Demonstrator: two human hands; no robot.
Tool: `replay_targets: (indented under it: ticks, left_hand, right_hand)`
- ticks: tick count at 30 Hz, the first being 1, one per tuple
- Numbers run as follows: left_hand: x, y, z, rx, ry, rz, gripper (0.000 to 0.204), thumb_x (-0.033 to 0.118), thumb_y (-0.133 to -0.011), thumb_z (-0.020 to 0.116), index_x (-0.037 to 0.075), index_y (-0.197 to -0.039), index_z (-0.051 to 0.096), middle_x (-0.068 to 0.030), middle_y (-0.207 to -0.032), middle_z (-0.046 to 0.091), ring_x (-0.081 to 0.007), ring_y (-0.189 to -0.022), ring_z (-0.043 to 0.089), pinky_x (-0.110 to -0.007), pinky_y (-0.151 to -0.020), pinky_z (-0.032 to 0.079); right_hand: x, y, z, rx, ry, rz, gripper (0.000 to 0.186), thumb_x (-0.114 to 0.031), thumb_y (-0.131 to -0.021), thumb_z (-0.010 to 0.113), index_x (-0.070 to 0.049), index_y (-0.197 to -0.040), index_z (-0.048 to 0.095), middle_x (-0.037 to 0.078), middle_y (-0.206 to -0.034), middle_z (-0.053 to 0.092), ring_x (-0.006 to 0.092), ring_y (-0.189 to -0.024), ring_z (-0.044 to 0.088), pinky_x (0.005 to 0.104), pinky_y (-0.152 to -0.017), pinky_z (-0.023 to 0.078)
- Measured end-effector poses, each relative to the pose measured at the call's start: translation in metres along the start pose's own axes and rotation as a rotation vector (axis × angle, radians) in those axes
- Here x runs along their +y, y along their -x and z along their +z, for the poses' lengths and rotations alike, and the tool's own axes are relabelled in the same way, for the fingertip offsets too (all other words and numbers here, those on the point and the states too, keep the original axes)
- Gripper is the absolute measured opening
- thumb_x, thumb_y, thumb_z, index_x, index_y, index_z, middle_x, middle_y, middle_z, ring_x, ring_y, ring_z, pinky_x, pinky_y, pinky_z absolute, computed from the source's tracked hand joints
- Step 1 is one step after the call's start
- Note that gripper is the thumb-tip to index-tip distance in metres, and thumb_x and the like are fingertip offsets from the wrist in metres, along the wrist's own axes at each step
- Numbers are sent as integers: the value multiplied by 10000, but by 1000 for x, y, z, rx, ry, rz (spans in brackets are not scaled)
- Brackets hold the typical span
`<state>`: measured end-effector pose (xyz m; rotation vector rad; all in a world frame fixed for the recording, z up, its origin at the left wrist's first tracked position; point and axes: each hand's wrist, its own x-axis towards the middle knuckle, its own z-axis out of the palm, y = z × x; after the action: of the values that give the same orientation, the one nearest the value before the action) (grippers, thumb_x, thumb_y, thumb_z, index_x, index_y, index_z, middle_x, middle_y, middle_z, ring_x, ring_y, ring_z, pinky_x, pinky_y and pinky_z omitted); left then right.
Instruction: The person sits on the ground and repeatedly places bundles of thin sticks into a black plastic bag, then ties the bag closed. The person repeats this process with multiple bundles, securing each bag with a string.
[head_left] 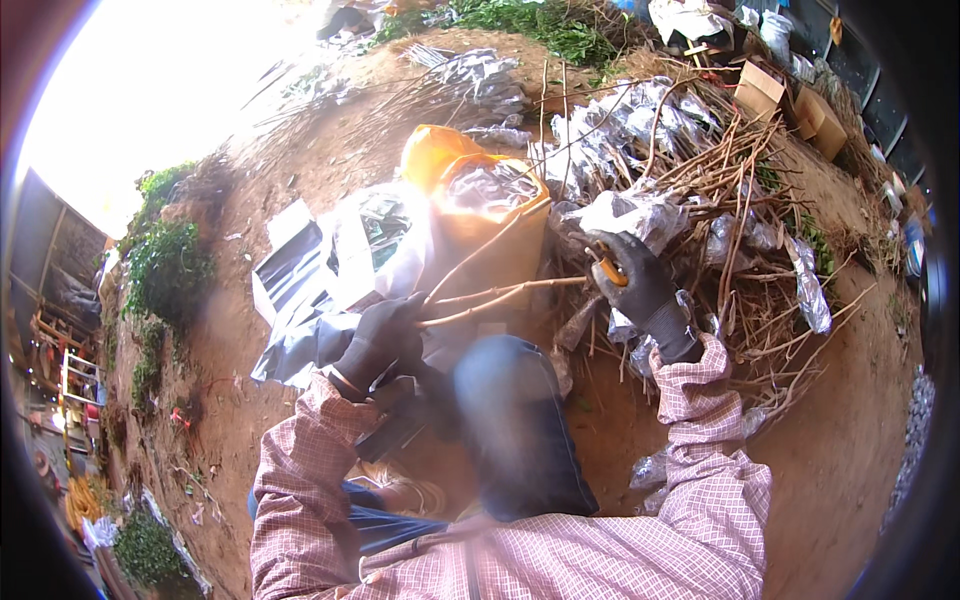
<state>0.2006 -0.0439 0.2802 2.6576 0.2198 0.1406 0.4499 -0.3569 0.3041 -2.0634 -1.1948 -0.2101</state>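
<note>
My left hand, in a black glove, is closed around the near end of a forked bare branch. The prongs of this branch run right toward my other hand. My right hand, also black-gloved, grips an orange-handled hand tool; its working end cannot be made out. The branch's right tip ends beside that hand. Just beyond my hands stands a yellow-orange sack, its mouth open on crumpled pale film. Right of it lies a heap of bare branches with silvery plastic wrapped on many ends.
Dark and white plastic sheeting lies left of the sack. More wrapped cuttings rest farther back on the dirt floor. Leafy green piles line the left side. Cardboard boxes stand at the far right. My bent knee is between my arms.
</note>
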Motion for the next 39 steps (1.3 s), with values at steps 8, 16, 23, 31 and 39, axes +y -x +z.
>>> replay_targets:
  ticks: [8,16,23,31,39]
  left_hand:
    - [-1,-1,3,-25,42,111,263,61,-817,664,75,-1079,648,-101,-874,723,-302,-794,717,-388,-663,556]
    - [-33,27,-30,20,2,128,164,94,-842,723,40,-992,685,-123,-801,665,-307,-726,677,-379,-627,521]
    - [-65,103,30,-4,-194,84,247,146,-807,625,149,-1045,690,-52,-995,657,-270,-1025,627,-415,-980,451]
    - [-69,143,134,154,-134,118,181,227,-753,660,170,-923,676,-40,-921,599,-282,-993,604,-451,-1037,416]
    - [-10,168,105,459,-297,-321,515,187,-782,679,219,-1289,594,-110,-1094,567,-299,-1097,560,-496,-1017,431]
  right_hand:
    - [4,6,39,180,-99,-34,258,-165,-867,736,-39,-1080,661,185,-909,698,380,-834,692,414,-766,548]
    - [125,127,218,-430,112,613,504,-487,-791,784,-67,-1052,683,219,-959,674,378,-922,661,464,-841,503]
    - [84,24,154,-173,-729,363,343,-269,-1049,566,-31,-1292,612,-7,-1050,658,40,-827,571,195,-731,487]
    - [-105,119,145,-1263,-1452,947,409,-462,-1019,493,-68,-1114,552,-23,-848,561,46,-662,509,201,-585,432]
    - [-100,215,192,-1166,-2400,1261,399,-235,-1034,516,-49,-1386,487,-23,-744,485,25,-522,421,189,-412,338]
